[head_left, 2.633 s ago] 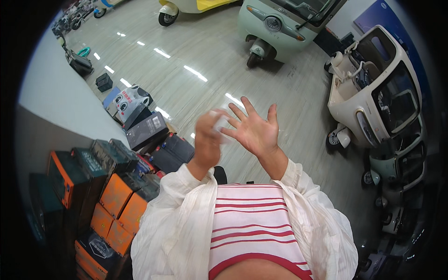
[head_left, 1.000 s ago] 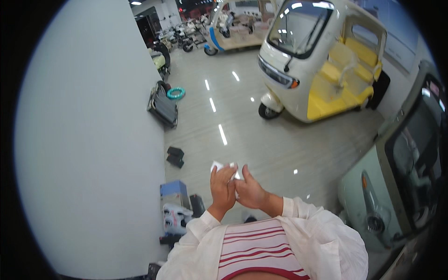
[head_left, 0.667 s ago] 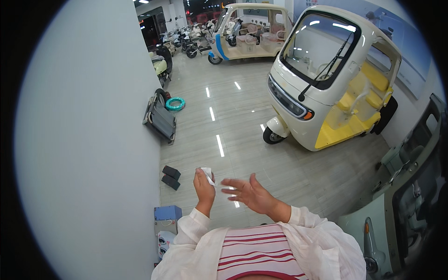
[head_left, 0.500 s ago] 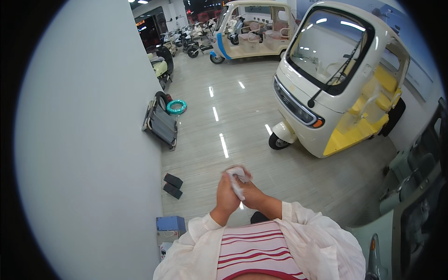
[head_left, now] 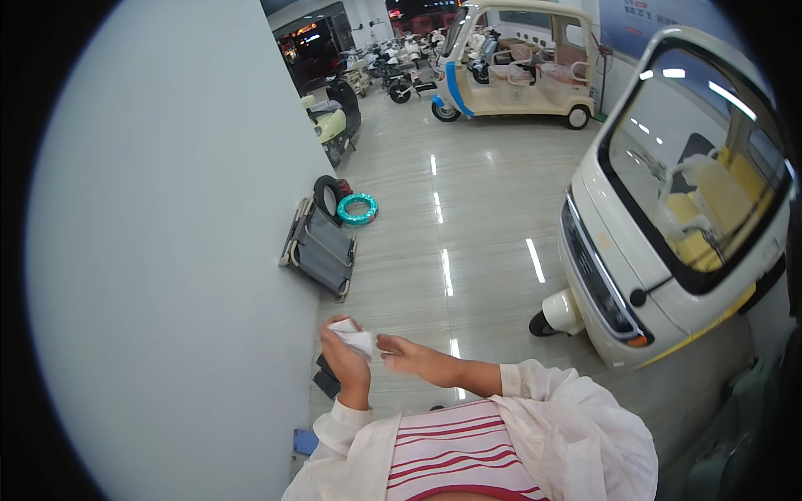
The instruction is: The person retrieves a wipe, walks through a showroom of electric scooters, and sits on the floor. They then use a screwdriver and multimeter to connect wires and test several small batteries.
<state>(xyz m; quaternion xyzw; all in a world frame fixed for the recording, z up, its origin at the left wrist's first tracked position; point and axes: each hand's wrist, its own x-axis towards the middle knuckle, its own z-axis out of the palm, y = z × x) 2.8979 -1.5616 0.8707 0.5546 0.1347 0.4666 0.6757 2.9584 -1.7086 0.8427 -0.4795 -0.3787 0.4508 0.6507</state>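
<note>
My left hand, near the wall, is closed around a crumpled white tissue that may be thin cloth. Part of it sticks out beside the thumb, toward the other hand. My right hand is a short way to the right, apart from the tissue. Its fingers are stretched out and apart toward the left hand, slightly blurred, with nothing in them. Both hands are in front of my body, above the tiled floor.
A white wall fills the left side. Along it are a folded grey frame, a teal wrapped ring, a black tyre and dark blocks. A cream three-wheeler stands right; another three-wheeler and several scooters stand farther back.
My hands have come apart: the left moved leftward with the tissue, the right is off it with fingers extended. The view has turned left, so the cream three-wheeler appears farther right.
</note>
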